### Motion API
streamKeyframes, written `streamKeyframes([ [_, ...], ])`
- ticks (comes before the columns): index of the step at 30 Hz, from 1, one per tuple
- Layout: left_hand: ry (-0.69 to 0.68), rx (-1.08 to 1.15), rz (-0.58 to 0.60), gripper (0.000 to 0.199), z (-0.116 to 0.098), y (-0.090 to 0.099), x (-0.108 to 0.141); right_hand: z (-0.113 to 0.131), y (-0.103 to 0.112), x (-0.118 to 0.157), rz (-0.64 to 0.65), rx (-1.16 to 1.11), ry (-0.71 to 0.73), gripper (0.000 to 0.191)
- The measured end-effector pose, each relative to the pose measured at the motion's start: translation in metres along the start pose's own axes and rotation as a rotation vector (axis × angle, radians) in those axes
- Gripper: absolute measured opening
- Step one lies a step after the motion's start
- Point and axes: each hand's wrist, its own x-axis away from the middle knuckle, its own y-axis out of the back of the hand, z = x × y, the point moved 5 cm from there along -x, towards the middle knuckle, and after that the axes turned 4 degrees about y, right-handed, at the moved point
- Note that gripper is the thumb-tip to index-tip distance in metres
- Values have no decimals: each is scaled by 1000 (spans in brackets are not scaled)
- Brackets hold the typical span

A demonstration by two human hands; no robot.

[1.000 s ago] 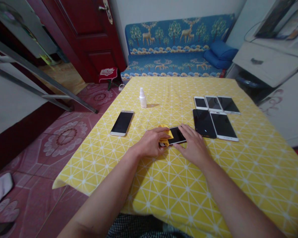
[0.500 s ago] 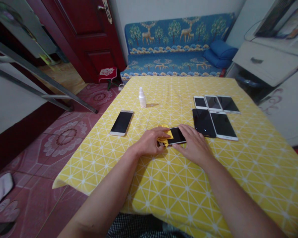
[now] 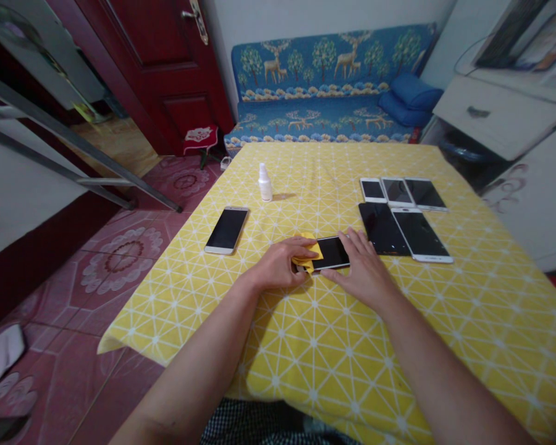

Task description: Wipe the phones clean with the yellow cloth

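A smartphone (image 3: 332,253) with a black screen and pale edges lies sideways on the table in front of me. Its left end is covered by a folded yellow cloth (image 3: 311,252), which my left hand (image 3: 287,262) pinches against the phone. My right hand (image 3: 365,272) grips the phone's right end, thumb along the near edge and fingers at the far edge, hiding that end. Just beyond those fingers are a black phone (image 3: 383,230) and a larger white phone (image 3: 421,235), side by side.
A gold-edged phone (image 3: 227,230) lies at the left, with a white spray bottle (image 3: 265,185) upright behind it. Three white phones (image 3: 399,192) sit in a row at the far right. A yellow patterned cloth (image 3: 312,343) covers the table; a blue sofa (image 3: 324,114) stands behind.
My right hand has shifted slightly, its fingers a little farther up. The near ends of the black phone and the larger white phone have swung to the right. My left hand has hardly moved.
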Motion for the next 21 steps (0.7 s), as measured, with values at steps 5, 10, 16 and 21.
streamKeyframes([
  [5, 15, 2, 8, 52, -1, 0, 0, -11, 5, -1, -34, 24, -30, 97],
  [10, 19, 2, 5, 52, -3, 1, -1, -4, 5, -1, -21, 10, 38, 88],
  [16, 36, 33, 29, 51, -1, 2, 0, 4, 9, -4, -58, -5, 113, 80],
  [21, 105, 46, 51, 49, 0, 3, 0, 3, 14, -5, -102, -7, 98, 80],
])
